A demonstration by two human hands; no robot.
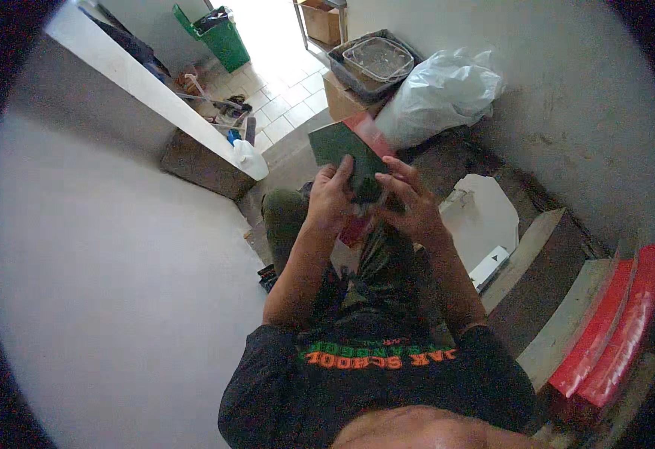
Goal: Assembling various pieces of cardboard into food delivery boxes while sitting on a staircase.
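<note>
A flat dark green piece (341, 144) with straight edges and an angled corner is up in front of my knees; I cannot tell what it is made of. My left hand (330, 197) grips its lower left part, the thumb lying on the face. My right hand (413, 199) has its bent fingers at the right edge of the piece. Just behind the piece shows a pinkish, see-through sheet or bag (370, 133). Below my hands, something red (353, 230) is partly hidden between my legs. The lower end of the green piece is dark and blurred.
I sit on steps beside a white wall. To the right lie a white flat panel (483, 213), a small white box (489, 267) and long red wrapped packs (619, 329). Ahead are a white plastic sack (447, 93), a black tub (376, 63), a white jug (249, 159) and a green bin (226, 45).
</note>
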